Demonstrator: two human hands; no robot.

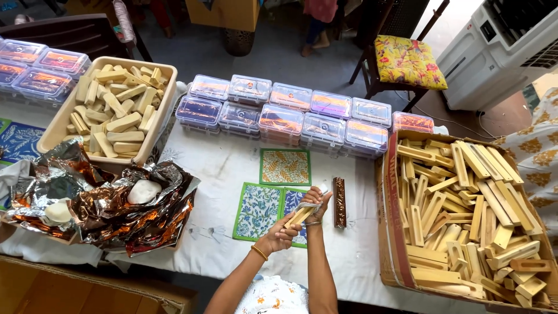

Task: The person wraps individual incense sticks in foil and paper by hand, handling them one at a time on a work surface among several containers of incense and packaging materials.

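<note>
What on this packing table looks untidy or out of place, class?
The crumpled foil sheet at the left lies in a heap, with two white lumps loose on it. The wooden pieces in the cardboard box lie jumbled. The clear lidded boxes stand in neat rows. The left hand and right hand hold one wooden stick.

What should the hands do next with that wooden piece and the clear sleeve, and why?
Probably slide the wooden piece further into the clear sleeve. The left hand grips the piece's lower end, the right hand holds the sleeve at its upper end, and most of the piece looks uncovered.
</note>
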